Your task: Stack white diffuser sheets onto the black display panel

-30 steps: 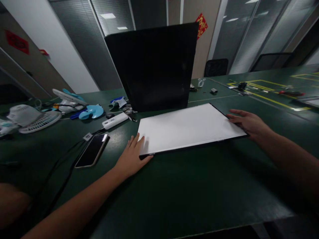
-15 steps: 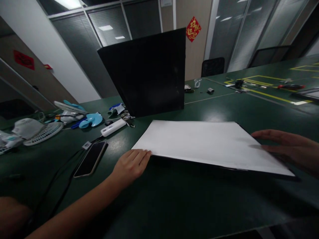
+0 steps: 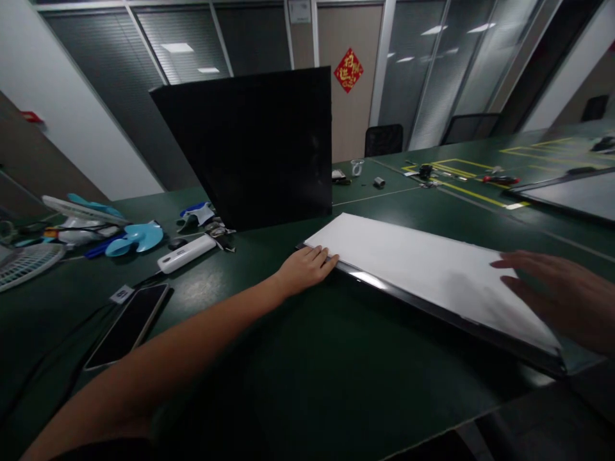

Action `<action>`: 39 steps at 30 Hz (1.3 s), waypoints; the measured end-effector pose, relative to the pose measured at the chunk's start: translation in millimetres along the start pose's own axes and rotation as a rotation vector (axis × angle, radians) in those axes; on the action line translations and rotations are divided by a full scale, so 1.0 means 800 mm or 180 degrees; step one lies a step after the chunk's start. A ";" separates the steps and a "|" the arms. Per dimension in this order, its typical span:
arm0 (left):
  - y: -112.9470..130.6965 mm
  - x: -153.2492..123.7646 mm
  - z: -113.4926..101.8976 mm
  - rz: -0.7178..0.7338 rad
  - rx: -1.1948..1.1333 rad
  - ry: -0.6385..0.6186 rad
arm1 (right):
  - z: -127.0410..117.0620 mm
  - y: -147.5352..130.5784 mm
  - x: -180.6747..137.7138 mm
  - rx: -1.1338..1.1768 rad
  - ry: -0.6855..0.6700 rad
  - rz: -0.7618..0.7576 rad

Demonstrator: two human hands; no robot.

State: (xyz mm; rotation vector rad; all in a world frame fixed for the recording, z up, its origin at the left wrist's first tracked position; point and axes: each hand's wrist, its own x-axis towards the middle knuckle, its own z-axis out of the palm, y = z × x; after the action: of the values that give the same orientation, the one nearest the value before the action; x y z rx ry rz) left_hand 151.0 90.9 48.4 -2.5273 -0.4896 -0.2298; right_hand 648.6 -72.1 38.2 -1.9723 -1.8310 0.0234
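A flat white panel (image 3: 423,256) with a thin black frame lies slantwise on the green table in front of me. My left hand (image 3: 310,266) is closed over the panel's left corner, fingertips on its top edge and thumb hidden. Over the right end of the panel is my right hand (image 3: 552,291), slightly blurred. Its thumb and fingers are apart, and whether it touches the white surface I cannot tell. A faint shadow or reflection of it shows on the panel.
Behind stands a large black screen-like panel (image 3: 254,147). On the left are a phone (image 3: 127,326), a white stick-shaped device (image 3: 187,253), a light-blue fan blade (image 3: 137,238) and fan parts. Another framed panel (image 3: 576,192) and a red-handled tool (image 3: 500,180) lie right.
The white panel has shifted right and turned, its right end now nearer me. My left hand has moved along with its corner. The view has swung to the right.
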 end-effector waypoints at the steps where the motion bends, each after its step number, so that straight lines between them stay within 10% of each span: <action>1: 0.000 0.014 0.007 0.0067 0.0013 0.0025 | 0.002 -0.022 0.008 -0.0069 0.0017 -0.0402; 8: 0.005 0.097 0.036 0.0354 0.0242 0.0173 | 0.049 -0.108 0.067 -0.0290 -0.0927 -0.1222; 21: 0.018 0.125 0.051 0.0209 -0.0203 -0.0214 | 0.113 -0.059 0.140 -0.0537 -0.1107 -0.0419; 39: 0.081 -0.069 -0.071 -0.0379 -0.0613 -0.1701 | 0.121 0.035 0.248 -0.0238 -0.0354 0.0646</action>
State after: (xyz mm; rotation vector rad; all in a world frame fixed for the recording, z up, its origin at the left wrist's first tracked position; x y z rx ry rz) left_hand 122.0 -7.0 49.6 -2.7413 -0.8583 0.3864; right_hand 669.2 145.7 -2.2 -2.2435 -1.7131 0.1312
